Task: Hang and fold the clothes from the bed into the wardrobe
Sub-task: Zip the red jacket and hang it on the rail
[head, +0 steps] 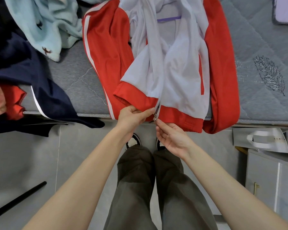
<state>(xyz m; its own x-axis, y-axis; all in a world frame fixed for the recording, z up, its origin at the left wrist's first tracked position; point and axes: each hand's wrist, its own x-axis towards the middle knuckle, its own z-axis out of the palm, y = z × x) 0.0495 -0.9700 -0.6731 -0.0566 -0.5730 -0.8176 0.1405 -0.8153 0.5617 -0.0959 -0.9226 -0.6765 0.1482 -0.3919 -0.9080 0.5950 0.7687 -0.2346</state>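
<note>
A red and white zip jacket (178,67) lies spread on the grey mattress (256,47), its hem at the near edge. A purple hanger (169,18) shows inside its collar. My left hand (133,116) pinches the red hem on the left side of the zip. My right hand (171,135) is just below the metal zip slider (155,116), index fingertip touching its lower end, palm up, fingers loosely curled. The zip is joined above the slider.
A navy garment (32,77) hangs over the mattress's left edge beside a pale blue fleece piece (47,25) and a red cloth (13,102). A paper bag (263,140) and grey cabinet (271,183) stand at the right. A black rod (18,200) lies on the floor.
</note>
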